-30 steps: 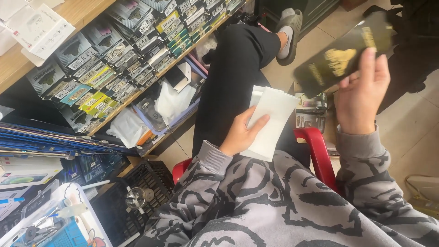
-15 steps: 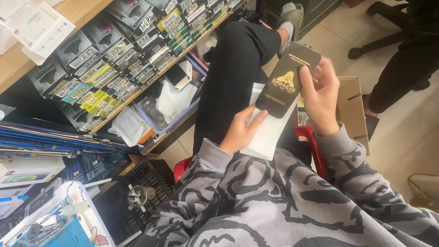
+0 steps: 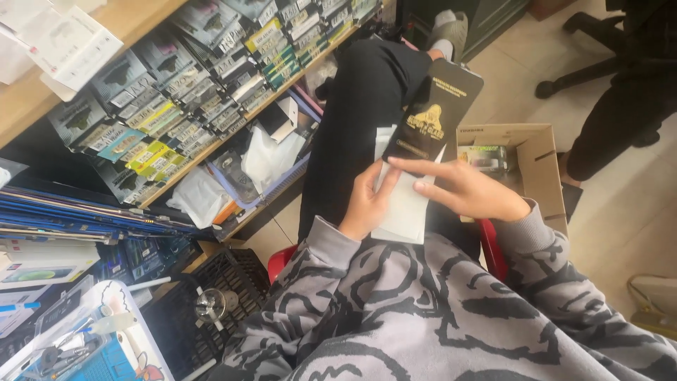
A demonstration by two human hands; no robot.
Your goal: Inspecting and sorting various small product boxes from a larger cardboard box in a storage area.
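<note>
I sit with a white flat sleeve (image 3: 407, 204) on my lap. My left hand (image 3: 367, 201) grips its left edge. A slim black package with a gold emblem (image 3: 434, 109) lies over the sleeve's upper end, pointing away from me. My right hand (image 3: 469, 189) rests across the sleeve, its fingers stretched left and pinching the black package's lower end. Both sleeves are grey with a dark pattern.
A wooden shelf (image 3: 233, 127) on the left holds rows of small packaged accessories. An open cardboard box (image 3: 539, 166) stands on the floor at my right. A black basket (image 3: 211, 303) and a clear tool tray (image 3: 84, 346) are at lower left. Another person's dark leg (image 3: 620, 120) is at upper right.
My right hand has brought the black package down from the upper right onto the white sleeve. The left hand has stayed on the sleeve.
</note>
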